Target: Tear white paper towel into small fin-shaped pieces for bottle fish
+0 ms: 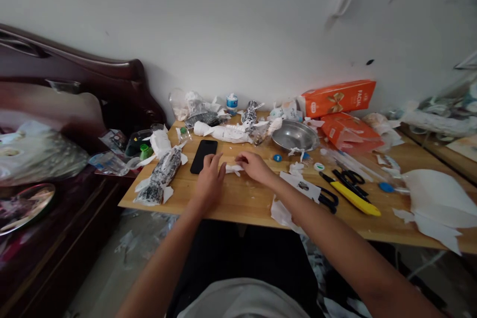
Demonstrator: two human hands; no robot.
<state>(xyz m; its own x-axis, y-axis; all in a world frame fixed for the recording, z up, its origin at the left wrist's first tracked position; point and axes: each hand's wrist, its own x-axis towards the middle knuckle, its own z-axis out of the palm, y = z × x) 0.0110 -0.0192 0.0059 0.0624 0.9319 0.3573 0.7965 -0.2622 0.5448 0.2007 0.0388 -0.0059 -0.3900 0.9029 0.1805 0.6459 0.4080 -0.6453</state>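
Note:
Between my hands, close above the wooden table, is a small white piece (233,169) that looks like twisted tissue paper. My right hand (256,167) has its fingers pinched together at the right end of this piece. My left hand (209,178) is at its left end, fingers bent but apart; whether the thumb touches the paper I cannot tell. A black phone (203,155) lies flat just beyond my left hand. Farther left rests a paper-wrapped figure (162,175) with black markings. A long white wrapped figure (225,132) lies behind both hands.
A metal bowl (294,135) stands beyond my right hand, with orange tissue packs (339,98) behind it. Right of my forearm lie a yellow-handled cutter (354,198), black scissors (328,199) and a large white sheet (439,194). Blue bottle caps (277,158) lie near the bowl.

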